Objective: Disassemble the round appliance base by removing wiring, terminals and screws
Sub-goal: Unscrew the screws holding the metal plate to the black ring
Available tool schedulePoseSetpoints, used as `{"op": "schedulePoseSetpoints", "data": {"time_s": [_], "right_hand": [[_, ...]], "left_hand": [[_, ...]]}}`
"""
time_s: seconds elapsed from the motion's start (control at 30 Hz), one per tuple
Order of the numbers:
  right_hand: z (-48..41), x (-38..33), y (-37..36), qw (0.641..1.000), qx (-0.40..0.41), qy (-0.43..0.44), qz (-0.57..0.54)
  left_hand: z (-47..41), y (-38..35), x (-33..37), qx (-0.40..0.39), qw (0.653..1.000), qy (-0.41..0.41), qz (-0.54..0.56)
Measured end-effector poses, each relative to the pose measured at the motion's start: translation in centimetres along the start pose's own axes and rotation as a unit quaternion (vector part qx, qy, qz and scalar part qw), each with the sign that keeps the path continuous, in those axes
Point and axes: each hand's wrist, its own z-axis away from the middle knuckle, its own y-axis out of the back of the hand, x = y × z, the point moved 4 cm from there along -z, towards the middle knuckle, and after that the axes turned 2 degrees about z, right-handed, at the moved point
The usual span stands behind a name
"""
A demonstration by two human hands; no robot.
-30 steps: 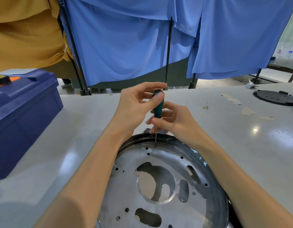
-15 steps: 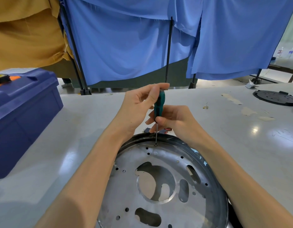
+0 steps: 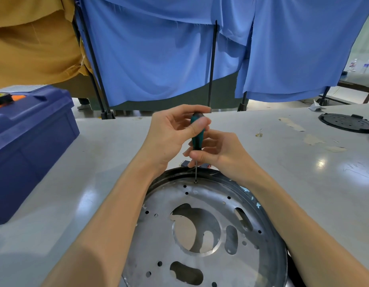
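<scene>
The round metal appliance base (image 3: 252, 262) lies flat on the table in front of me, with a large centre cutout and several small holes. A green-handled screwdriver (image 3: 197, 139) stands upright, its tip on a screw (image 3: 195, 182) near the base's far rim. My left hand (image 3: 171, 133) pinches the top of the handle with thumb and fingers. My right hand (image 3: 219, 152) grips the lower handle and the shaft. A small dark part (image 3: 185, 163) lies just beyond the rim, partly hidden by my right hand.
A dark blue toolbox (image 3: 28, 146) stands at the left with a roll of tape (image 3: 1, 98) on its lid. A black round plastic cover (image 3: 345, 122) lies at the far right. Tape scraps (image 3: 312, 139) mark the grey table (image 3: 96, 162). Blue curtains (image 3: 158, 59) hang behind.
My left thumb and fingers have shifted around the top of the handle and my right fingers have re-gripped lower down. The screwdriver tip stays on the same screw.
</scene>
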Motion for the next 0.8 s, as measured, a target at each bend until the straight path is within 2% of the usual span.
{"op": "schedulePoseSetpoints", "data": {"time_s": [0.07,0.27,0.4,0.53,0.7,0.8], "right_hand": [[-0.03,0.14,-0.03,1.000,-0.006,-0.008,-0.003],[-0.06,0.18,-0.07,1.000,-0.010,-0.010,-0.001],[-0.01,0.08,-0.22,1.000,-0.013,-0.011,0.015],[-0.08,0.24,0.07,1.000,-0.009,-0.013,-0.009],[-0.09,0.31,-0.02,1.000,-0.012,-0.015,-0.002],[-0.09,0.33,0.14,1.000,-0.010,-0.012,-0.014]], "left_hand": [[-0.09,-0.07,-0.13,0.008,1.000,0.004,-0.026],[-0.06,-0.01,-0.43,-0.023,0.998,0.037,0.044],[-0.07,-0.03,-0.21,0.002,0.999,0.028,0.019],[0.06,-0.11,-0.43,-0.029,0.997,0.045,0.050],[0.09,0.33,-0.20,0.000,1.000,0.016,-0.015],[0.09,0.11,-0.44,-0.015,0.999,0.042,0.028]]}}
